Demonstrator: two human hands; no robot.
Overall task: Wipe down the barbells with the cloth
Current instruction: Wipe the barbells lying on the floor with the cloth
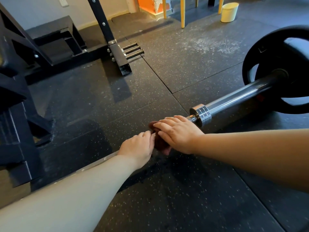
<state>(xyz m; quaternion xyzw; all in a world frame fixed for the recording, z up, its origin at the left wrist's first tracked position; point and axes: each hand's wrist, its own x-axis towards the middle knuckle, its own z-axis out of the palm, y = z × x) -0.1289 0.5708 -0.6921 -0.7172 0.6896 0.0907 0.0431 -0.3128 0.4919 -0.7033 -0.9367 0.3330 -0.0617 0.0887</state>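
The barbell [234, 101] lies on the rubber floor [184, 190], its plate [275, 69] at the floor's right edge. A dark red cloth [160, 141] is wrapped on the shaft just inside the collar. The right hand [177, 133] covers the cloth, fingers curved over it. The left hand [138, 148] curls round the bar beside it, fingertips touching the cloth.

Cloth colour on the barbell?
The cloth is dark maroon; head view shows it, bunched under the right hand.
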